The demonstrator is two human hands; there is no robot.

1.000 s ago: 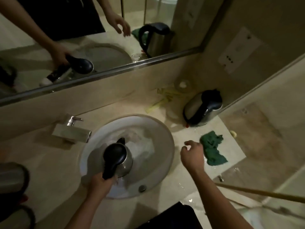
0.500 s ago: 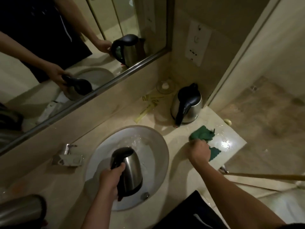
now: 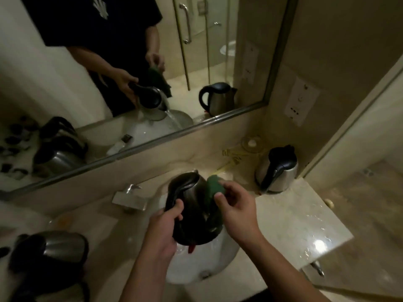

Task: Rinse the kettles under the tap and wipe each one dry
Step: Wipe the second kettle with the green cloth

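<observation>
- Kettle in hand (image 3: 194, 205): steel body, black lid and handle, held over the sink basin (image 3: 220, 260), tipped with the spout away from the person. Mirror (image 3: 130, 62) reflection shows water pouring out of the spout into the basin.
- Left hand (image 3: 162, 227): fingers curled round the black handle, thumb on top; firm grip, carries the whole weight.
- Right hand (image 3: 236, 205): pinches a green cloth (image 3: 212, 188) between thumb and fingers, cloth pressed on the kettle's right side wall near the rim.
- Step, as I judge it: draining the rinse water, wiping just starting.
- To do it well: let the pour finish first, or the cloth soaks up run-off. Keep the kettle over the basin so drips land there. Wipe top to bottom, turn the body with the left wrist, cover spout, lid and underside. The steel is probably wet and slippery, so the handle grip shouldn't loosen.
- Tap (image 3: 130, 196): at the basin's back-left edge, just left of the kettle; whether it runs can't be told.
- Second kettle (image 3: 278, 171): upright at the counter's back-right corner, well apart from the hands.
- Another kettle (image 3: 50, 256): at the counter's left end, on its side, dim.
- Counter (image 3: 294, 223): wet patch with glare toward the right front edge.
- Yellow sachets (image 3: 231, 156) against the back wall, between basin and second kettle.
</observation>
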